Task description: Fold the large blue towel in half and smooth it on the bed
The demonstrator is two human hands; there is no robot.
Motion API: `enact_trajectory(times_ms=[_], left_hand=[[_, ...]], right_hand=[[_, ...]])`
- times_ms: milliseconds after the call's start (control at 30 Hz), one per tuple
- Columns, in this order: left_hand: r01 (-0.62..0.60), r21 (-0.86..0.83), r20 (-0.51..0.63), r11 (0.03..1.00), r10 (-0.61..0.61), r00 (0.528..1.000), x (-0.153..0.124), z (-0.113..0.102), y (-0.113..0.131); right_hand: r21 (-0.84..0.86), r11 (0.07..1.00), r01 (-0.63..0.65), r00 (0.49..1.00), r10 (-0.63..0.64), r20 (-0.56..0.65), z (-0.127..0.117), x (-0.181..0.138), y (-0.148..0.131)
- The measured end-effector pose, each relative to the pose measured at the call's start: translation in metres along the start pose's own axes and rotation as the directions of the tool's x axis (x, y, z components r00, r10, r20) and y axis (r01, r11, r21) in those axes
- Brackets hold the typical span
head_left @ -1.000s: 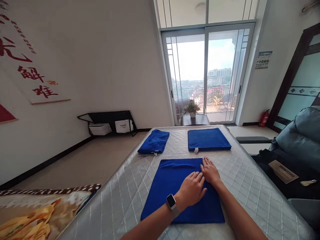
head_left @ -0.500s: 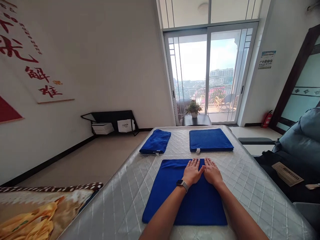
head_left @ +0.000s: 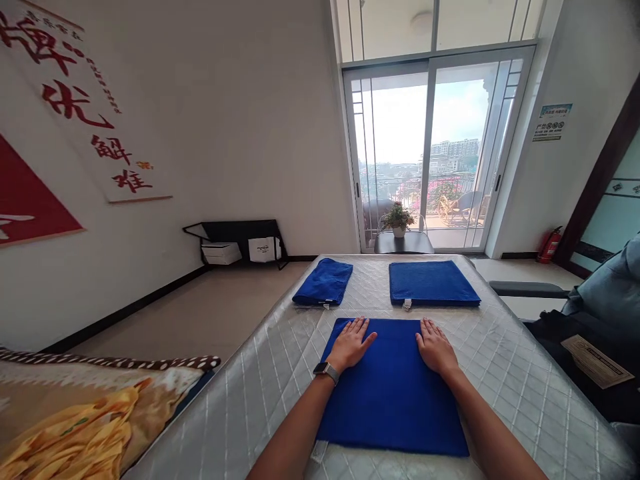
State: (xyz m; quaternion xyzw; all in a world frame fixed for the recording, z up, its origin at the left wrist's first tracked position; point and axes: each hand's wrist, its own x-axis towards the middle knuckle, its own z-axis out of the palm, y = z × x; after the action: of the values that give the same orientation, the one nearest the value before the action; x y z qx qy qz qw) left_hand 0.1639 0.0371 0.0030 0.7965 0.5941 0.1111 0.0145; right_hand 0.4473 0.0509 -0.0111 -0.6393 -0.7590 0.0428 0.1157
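Note:
A blue cloth [head_left: 393, 393], folded into a flat rectangle, lies in front of me on the silvery quilted mattress [head_left: 520, 387]. My left hand [head_left: 350, 343] rests flat on its far left part, fingers stretched out and thumb apart; a watch [head_left: 326, 371] is on that wrist. On the far right part lies my right hand [head_left: 436, 345], open and palm down, with its fingers pointing away from me. A white tag [head_left: 319, 451] sticks out at the cloth's near left corner. Neither hand grips anything.
Beyond the hands are a smaller folded blue cloth [head_left: 324, 281] at left and a folded blue stack [head_left: 433, 283] at right. A yellow cloth or bag [head_left: 85, 433] lies at lower left. A potted plant [head_left: 399, 219] stands past the far edge, a dark armrest [head_left: 527, 289] at right.
My hands have slid apart across the cloth, the left hand leftward and the right hand slightly rightward. The white tag at the near left corner now shows. The view has turned a little left.

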Motion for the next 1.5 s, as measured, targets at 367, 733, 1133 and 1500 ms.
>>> enact_trajectory(times_ms=[367, 733, 1133, 1500], left_hand=[[0.155, -0.023, -0.065, 0.988, -0.156, 0.986, -0.016, 0.002, -0.051], [0.173, -0.085, -0.084, 0.981, -0.180, 0.980, -0.019, 0.000, -0.056], [0.179, -0.045, -0.118, 0.983, -0.183, 0.976, -0.025, -0.001, -0.055], [0.155, 0.006, -0.138, 0.988, -0.153, 0.979, -0.021, 0.010, -0.062]], right_hand=[[-0.042, 0.999, 0.013, 1.000, -0.013, 0.010, 0.004, 0.003, 0.003], [-0.120, 0.993, 0.004, 1.000, -0.002, 0.024, 0.002, 0.006, 0.000], [-0.079, 0.997, -0.027, 0.993, 0.036, 0.116, -0.012, 0.003, -0.008], [-0.071, 0.996, -0.053, 0.991, 0.062, 0.122, -0.011, -0.031, -0.019]])
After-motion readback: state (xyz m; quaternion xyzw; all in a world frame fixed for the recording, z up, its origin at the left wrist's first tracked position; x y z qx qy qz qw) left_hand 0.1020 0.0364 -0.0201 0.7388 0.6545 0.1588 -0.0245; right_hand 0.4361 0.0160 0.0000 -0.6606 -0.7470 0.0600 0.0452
